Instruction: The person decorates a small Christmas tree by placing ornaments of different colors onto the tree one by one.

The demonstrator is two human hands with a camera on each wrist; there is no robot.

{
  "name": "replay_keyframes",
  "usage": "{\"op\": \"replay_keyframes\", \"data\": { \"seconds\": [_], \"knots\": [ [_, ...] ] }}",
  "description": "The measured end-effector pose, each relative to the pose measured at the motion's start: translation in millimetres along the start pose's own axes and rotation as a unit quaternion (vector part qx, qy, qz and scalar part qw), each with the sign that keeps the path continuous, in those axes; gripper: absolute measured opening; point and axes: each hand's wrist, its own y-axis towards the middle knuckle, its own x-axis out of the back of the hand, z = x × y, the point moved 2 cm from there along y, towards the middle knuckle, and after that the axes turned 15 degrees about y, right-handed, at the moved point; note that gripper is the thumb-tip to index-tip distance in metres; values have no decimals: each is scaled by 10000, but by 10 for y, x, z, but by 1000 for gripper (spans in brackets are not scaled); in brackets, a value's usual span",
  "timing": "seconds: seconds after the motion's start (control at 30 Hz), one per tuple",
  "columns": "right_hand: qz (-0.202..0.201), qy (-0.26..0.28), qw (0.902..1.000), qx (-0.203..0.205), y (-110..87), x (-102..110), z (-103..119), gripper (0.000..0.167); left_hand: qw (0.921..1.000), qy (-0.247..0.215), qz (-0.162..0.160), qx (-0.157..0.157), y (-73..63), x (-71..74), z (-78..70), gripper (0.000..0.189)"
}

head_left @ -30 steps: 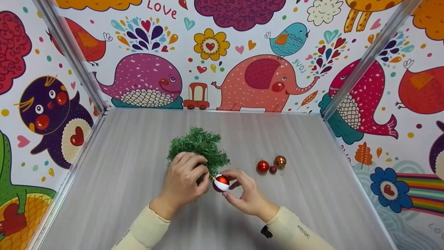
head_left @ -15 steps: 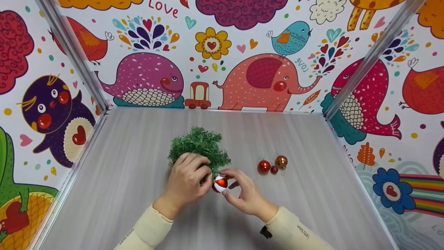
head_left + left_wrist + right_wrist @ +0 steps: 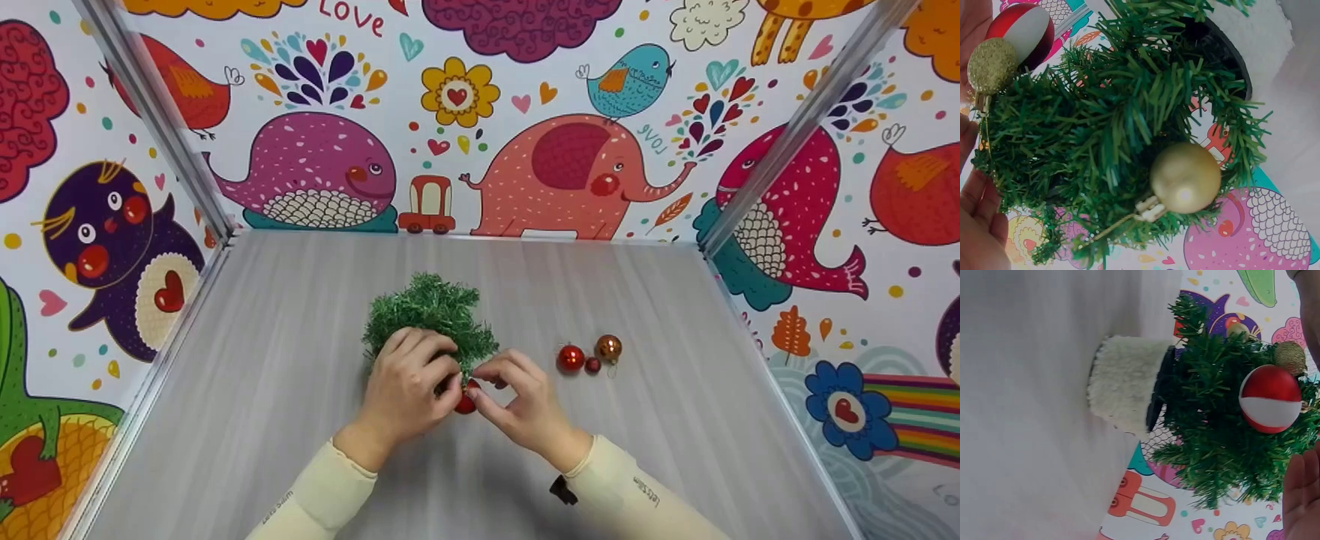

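Note:
A small green artificial Christmas tree (image 3: pixel 427 307) stands mid-table in a fuzzy white pot (image 3: pixel 1126 382). My left hand (image 3: pixel 411 386) curls over its near side, pinching the foliage with thumb and forefinger. A red-and-white bauble (image 3: pixel 1270 398) hangs against the branches; in the head view only its red lower part shows beneath the fingers. My right hand (image 3: pixel 529 401) pinches at the bauble's top, thumb and forefinger tips drawn close together. On the tree hang a glittery gold bauble (image 3: pixel 992 64) and a smooth gold bauble (image 3: pixel 1185 177).
Right of the tree lie a shiny red bauble (image 3: pixel 570 358), a tiny dark red ball (image 3: pixel 592 365) and a copper-coloured bauble (image 3: pixel 608 347). The grey table (image 3: pixel 285 300) is bounded by cartoon-printed walls (image 3: pixel 465 172) with metal corner posts.
The right fingers have moved from around the bauble's side up to its top, closer to the left hand. The bauble has shifted slightly left and lower; the left hand stays at the tree.

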Motion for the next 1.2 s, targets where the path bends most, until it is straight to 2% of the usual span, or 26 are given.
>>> {"op": "replay_keyframes", "data": {
  "seconds": [0.23, 0.4, 0.6, 0.8, 0.97, 1.2],
  "knots": [
    [118, -130, 9997, -170, 83, -36, 24, 5, 10000, -62, 8, 39, 0, -8, -6, 5],
    [188, -80, 9993, -306, 114, -66, 13, 3, 9999, -53, 109, 79, -16, 2, 2, 6],
    [96, -329, 9994, -98, 119, -75, -3, 15, 9999, 87, 106, 18, -38, 16, 13, 6],
    [106, -948, 9954, 75, 138, -75, -7, 12, 9994, 288, 172, -85, -32, 42, 9, 8],
    [155, -1215, 9921, 255, 153, -60, 18, 10, 9992, 349, 119, -155, -33, 68, -5, 7],
    [260, -1494, 9882, 210, 179, -43, 24, 20, 9989, 460, 55, -55, -73, 74, 1, 8]
  ]
}}
